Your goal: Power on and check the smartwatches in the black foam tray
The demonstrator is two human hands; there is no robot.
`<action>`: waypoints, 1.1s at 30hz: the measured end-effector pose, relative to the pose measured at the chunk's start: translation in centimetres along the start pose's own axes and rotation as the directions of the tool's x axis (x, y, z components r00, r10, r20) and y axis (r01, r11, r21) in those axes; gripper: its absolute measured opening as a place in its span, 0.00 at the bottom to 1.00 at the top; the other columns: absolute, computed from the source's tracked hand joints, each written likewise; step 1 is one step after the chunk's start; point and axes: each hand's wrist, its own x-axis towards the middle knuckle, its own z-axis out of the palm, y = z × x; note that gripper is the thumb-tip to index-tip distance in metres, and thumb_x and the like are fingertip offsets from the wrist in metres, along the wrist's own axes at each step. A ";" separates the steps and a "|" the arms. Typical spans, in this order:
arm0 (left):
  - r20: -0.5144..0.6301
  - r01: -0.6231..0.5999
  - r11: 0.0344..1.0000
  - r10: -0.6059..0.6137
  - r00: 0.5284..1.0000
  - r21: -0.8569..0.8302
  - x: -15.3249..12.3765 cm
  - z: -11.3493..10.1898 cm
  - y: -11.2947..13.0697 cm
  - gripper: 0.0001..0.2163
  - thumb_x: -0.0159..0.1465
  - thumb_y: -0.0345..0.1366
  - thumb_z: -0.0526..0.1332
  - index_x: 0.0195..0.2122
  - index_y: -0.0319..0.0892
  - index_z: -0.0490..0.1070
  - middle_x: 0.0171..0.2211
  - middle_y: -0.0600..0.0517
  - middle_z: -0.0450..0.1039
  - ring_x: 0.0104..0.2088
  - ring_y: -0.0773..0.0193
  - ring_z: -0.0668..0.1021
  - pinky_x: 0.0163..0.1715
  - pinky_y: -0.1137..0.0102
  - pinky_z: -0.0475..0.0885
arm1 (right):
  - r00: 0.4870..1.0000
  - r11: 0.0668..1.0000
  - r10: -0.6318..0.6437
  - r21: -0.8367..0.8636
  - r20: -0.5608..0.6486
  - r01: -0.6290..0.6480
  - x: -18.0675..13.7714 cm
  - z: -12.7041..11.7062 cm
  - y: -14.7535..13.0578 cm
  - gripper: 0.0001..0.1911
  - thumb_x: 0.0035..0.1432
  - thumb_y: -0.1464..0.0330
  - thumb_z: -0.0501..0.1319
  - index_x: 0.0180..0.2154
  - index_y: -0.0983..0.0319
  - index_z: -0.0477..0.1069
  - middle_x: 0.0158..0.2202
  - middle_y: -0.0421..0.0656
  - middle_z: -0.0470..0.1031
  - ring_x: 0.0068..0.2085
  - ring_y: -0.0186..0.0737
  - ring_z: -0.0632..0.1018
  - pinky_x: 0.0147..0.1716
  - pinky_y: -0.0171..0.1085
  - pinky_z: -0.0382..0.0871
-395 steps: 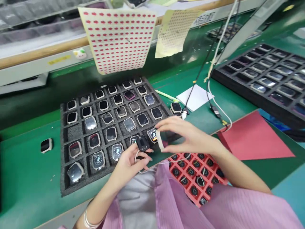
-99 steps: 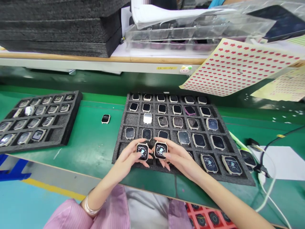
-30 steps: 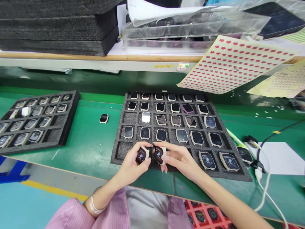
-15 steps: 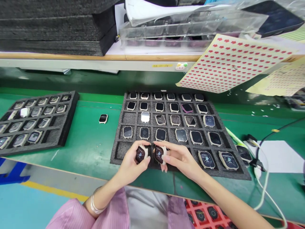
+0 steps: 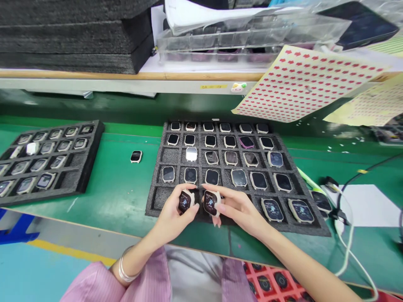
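Two smartwatch bodies without straps are held side by side over the front of a black foam tray (image 5: 163, 197). My left hand (image 5: 176, 212) is closed around one smartwatch (image 5: 185, 202), thumb and fingers on its pale case. In my right hand (image 5: 236, 207) is the other smartwatch (image 5: 210, 203), gripped by its edges. Both screens are lit with a dark face and a small pale figure. Several more watches lie in the tray's pockets, one with a purple case (image 5: 247, 142). Two lit watches (image 5: 272, 209) sit at the front right.
Another foam tray of watches (image 5: 90, 167) stands at the left, and a single watch (image 5: 136, 157) lies between the trays. White cables (image 5: 348, 247) and paper (image 5: 374, 205) are at the right. A sticker sheet (image 5: 302, 88) hangs from the shelf (image 5: 126, 77). Below the bench is a red tray (image 5: 270, 272).
Both hands keep hold of their watches in nearly the same place. The watches have shifted up very slightly, and the view has moved a touch.
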 end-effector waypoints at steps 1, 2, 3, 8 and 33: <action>0.023 0.010 0.999 -0.009 1.000 -0.047 0.1 -0.1 -0.1 0.19 0.61 0.30 0.61 0.52 0.44 0.61 0.29 0.58 0.61 0.22 0.73 0.65 0.22 0.77 0.64 | 1.000 1.000 0.000 0.022 0.008 0.000 0.1 0.0 0.0 0.25 0.61 0.68 0.63 0.59 0.63 0.66 0.31 0.43 0.77 0.27 0.37 0.79 0.26 0.34 0.73; 0.047 0.021 0.994 -0.016 0.999 -0.104 0.2 -0.2 -0.2 0.21 0.60 0.31 0.62 0.53 0.44 0.60 0.30 0.57 0.62 0.23 0.72 0.67 0.22 0.77 0.65 | 1.000 0.999 0.002 0.043 0.011 -0.003 0.1 0.0 0.1 0.25 0.61 0.68 0.63 0.59 0.62 0.65 0.34 0.44 0.77 0.28 0.38 0.79 0.26 0.34 0.73; 0.066 0.030 0.986 -0.019 0.998 -0.165 0.2 -0.3 -0.2 0.22 0.59 0.32 0.63 0.54 0.44 0.60 0.31 0.56 0.63 0.25 0.70 0.69 0.22 0.77 0.67 | 1.000 0.998 0.007 0.061 0.010 -0.007 0.2 -0.1 0.1 0.25 0.61 0.68 0.63 0.59 0.61 0.65 0.36 0.45 0.77 0.30 0.38 0.79 0.26 0.34 0.73; 0.129 0.121 0.909 -0.075 0.989 -0.398 0.3 -1.2 -0.1 0.18 0.63 0.35 0.58 0.54 0.43 0.63 0.41 0.47 0.71 0.39 0.57 0.77 0.31 0.67 0.76 | 0.999 0.998 0.025 0.061 -0.022 -0.024 0.5 -0.2 0.3 0.19 0.61 0.68 0.62 0.54 0.60 0.68 0.38 0.45 0.76 0.30 0.37 0.78 0.25 0.32 0.73; 0.128 0.094 0.945 -0.056 0.990 -0.313 0.1 -1.4 0.0 0.21 0.61 0.29 0.59 0.55 0.43 0.61 0.43 0.47 0.72 0.40 0.59 0.77 0.33 0.69 0.77 | 0.988 0.990 0.018 -0.135 -0.154 -0.039 0.1 0.4 0.5 0.22 0.61 0.69 0.63 0.56 0.60 0.67 0.33 0.41 0.77 0.26 0.34 0.78 0.23 0.30 0.70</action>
